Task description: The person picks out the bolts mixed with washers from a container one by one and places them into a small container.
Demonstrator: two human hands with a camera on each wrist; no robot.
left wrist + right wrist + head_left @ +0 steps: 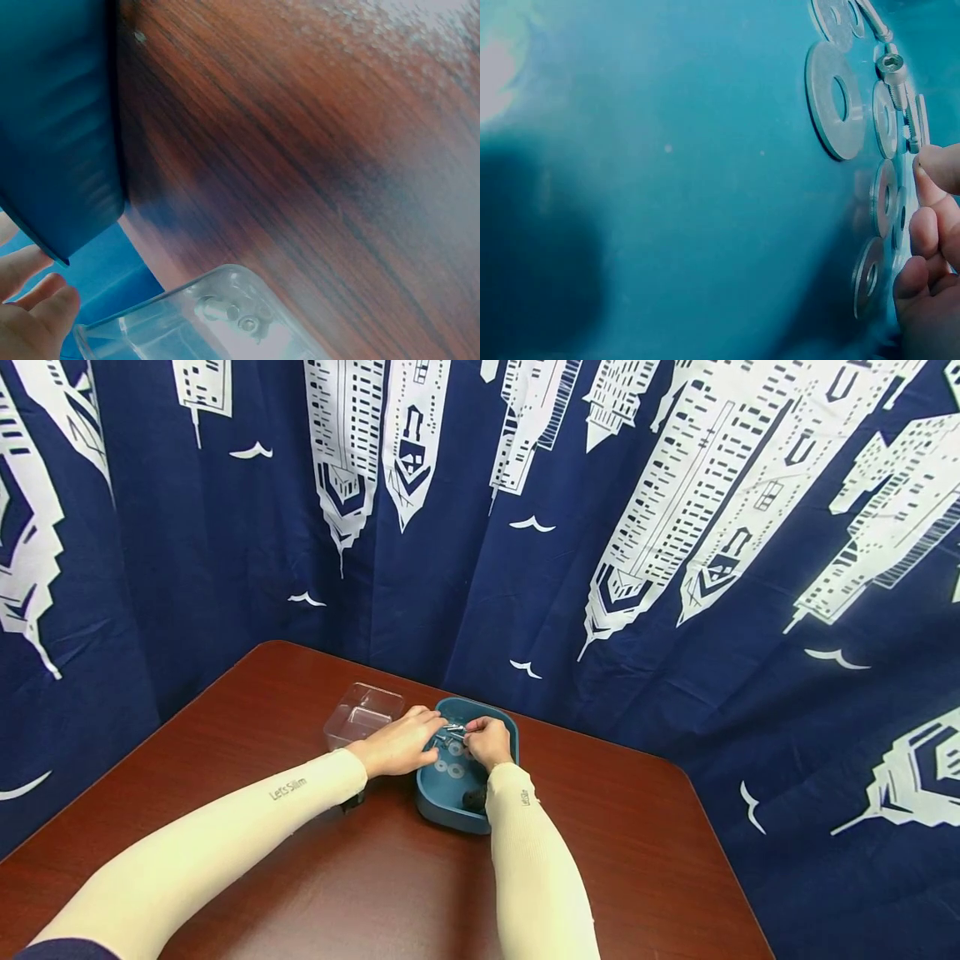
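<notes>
My right hand [489, 743] reaches into a blue bin [450, 814], its thumb and forefinger pinching the end of a metal bolt [913, 124]. Beside those fingertips lie other bolts, among them a socket head bolt [892, 69]. Flat metal washers [826, 101] are spread along the bin floor. The left hand [405, 743] is over the bin's left rim, its fingers loosely bent and close to the bolts. In the left wrist view, fingers [54, 307] of that hand show at the bin's edge, holding nothing visible there.
A clear plastic container [348, 727] stands left of the bin on the brown wooden table [360, 877]. Inside it lies a small bolt [217, 309] with a nut-like ring [248, 324]. Behind the table hangs a dark blue curtain [450, 577] printed with white buildings.
</notes>
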